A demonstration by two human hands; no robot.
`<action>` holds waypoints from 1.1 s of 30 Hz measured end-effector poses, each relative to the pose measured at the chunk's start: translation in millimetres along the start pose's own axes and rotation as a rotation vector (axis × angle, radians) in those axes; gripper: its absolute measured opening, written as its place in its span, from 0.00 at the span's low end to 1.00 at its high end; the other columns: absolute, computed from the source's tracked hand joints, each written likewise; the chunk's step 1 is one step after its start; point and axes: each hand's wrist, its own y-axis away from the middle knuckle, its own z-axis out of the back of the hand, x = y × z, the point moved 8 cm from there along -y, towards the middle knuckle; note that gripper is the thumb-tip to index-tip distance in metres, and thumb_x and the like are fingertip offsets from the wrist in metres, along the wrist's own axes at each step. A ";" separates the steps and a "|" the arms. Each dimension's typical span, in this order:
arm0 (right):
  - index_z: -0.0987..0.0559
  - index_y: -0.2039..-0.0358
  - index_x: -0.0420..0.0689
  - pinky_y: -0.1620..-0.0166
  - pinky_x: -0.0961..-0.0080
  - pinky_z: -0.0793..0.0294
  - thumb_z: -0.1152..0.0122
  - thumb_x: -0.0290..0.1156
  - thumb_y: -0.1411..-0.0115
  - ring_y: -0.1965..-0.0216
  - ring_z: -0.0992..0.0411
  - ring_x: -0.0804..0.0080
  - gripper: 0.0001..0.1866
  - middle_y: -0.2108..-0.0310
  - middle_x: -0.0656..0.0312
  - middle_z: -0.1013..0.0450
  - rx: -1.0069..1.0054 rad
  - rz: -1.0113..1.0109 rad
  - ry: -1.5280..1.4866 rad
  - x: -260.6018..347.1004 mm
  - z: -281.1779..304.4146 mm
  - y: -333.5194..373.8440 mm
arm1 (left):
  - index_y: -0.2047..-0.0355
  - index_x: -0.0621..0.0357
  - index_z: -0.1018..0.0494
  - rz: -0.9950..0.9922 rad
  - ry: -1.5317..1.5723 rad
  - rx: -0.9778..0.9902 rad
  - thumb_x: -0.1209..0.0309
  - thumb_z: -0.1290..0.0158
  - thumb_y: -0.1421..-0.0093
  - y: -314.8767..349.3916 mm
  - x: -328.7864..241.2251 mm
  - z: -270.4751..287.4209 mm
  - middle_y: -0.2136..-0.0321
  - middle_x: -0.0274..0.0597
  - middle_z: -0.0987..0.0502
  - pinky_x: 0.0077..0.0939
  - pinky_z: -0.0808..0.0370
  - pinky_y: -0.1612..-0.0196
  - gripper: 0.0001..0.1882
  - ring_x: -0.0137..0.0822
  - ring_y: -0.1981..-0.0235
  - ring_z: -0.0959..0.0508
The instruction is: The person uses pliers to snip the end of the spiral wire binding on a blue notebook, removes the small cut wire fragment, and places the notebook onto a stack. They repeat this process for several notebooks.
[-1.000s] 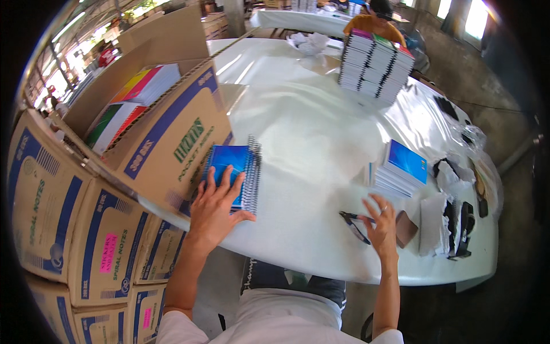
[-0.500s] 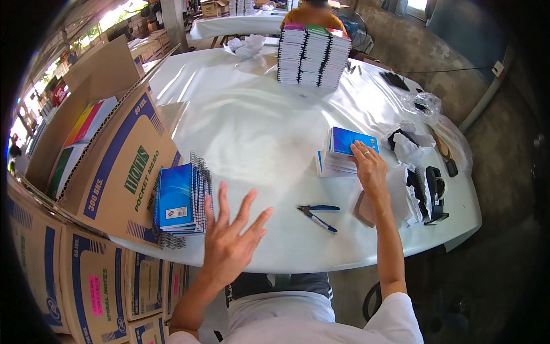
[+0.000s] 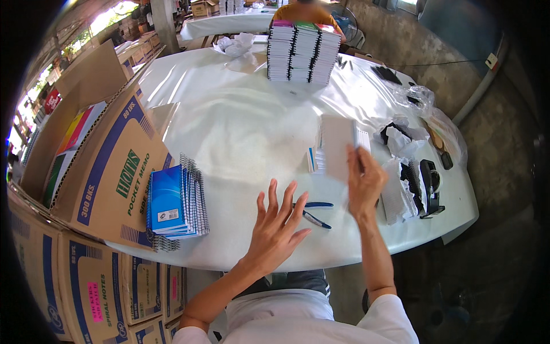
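The pad (image 3: 337, 146) in the right hand (image 3: 366, 180) is blurred, hiding much of the pile (image 3: 312, 161) beyond; the left hand (image 3: 277, 222) partly covers the pliers' (image 3: 318, 204) head; the open carton's (image 3: 106, 189) right wall hides its notebooks' (image 3: 77, 131) lower parts; the far person's (image 3: 291, 12) head is blurred, the body mostly behind a tall stack (image 3: 302, 54).

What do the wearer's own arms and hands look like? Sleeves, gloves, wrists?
Short white sleeves, with no markings visible. Forearms are bare below them. No glove on the left hand or right hand, and no watch or band visible at either wrist. Right fingers are blurred; can't confirm a ring.
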 end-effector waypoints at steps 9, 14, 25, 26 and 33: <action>0.17 0.67 0.39 0.73 0.87 0.34 0.34 0.30 0.39 0.75 0.32 0.86 0.07 0.75 0.69 0.25 0.263 -0.955 -1.026 -30.2 -59.4 90.7 | 0.35 0.61 0.40 -0.094 -0.183 0.061 0.57 0.35 0.51 -1.7 16.7 -35.7 0.34 0.55 0.41 0.54 0.40 0.36 0.46 0.57 0.33 0.42; 0.18 0.61 0.42 0.64 0.82 0.27 0.36 0.36 0.37 0.67 0.27 0.82 0.11 0.68 0.68 0.23 0.361 -1.159 -1.193 -33.4 -69.7 113.1 | 0.36 0.61 0.40 -0.075 0.066 0.076 0.60 0.35 0.51 4.7 23.7 -30.9 0.34 0.54 0.42 0.47 0.33 0.38 0.44 0.58 0.34 0.40; 0.19 0.57 0.41 0.61 0.79 0.24 0.38 0.38 0.36 0.66 0.25 0.80 0.14 0.66 0.65 0.22 0.447 -1.215 -1.255 -34.0 -73.2 119.7 | 0.34 0.55 0.41 -0.057 0.360 0.067 0.63 0.34 0.52 13.9 33.8 -30.6 0.33 0.54 0.45 0.45 0.34 0.36 0.45 0.59 0.33 0.44; 0.19 0.58 0.40 0.62 0.80 0.24 0.38 0.37 0.36 0.67 0.25 0.80 0.14 0.66 0.64 0.22 0.435 -1.197 -1.233 -35.3 -71.2 119.2 | 0.34 0.55 0.40 -0.068 0.335 0.081 0.64 0.34 0.52 13.6 33.0 -31.7 0.33 0.54 0.45 0.45 0.34 0.36 0.45 0.58 0.32 0.45; 0.19 0.60 0.39 0.64 0.81 0.23 0.39 0.33 0.36 0.68 0.24 0.80 0.10 0.66 0.64 0.21 0.424 -1.123 -1.241 -41.2 -67.4 118.8 | 0.35 0.54 0.39 -0.077 0.337 0.110 0.64 0.34 0.51 14.7 31.9 -36.1 0.32 0.53 0.46 0.45 0.35 0.35 0.44 0.57 0.31 0.47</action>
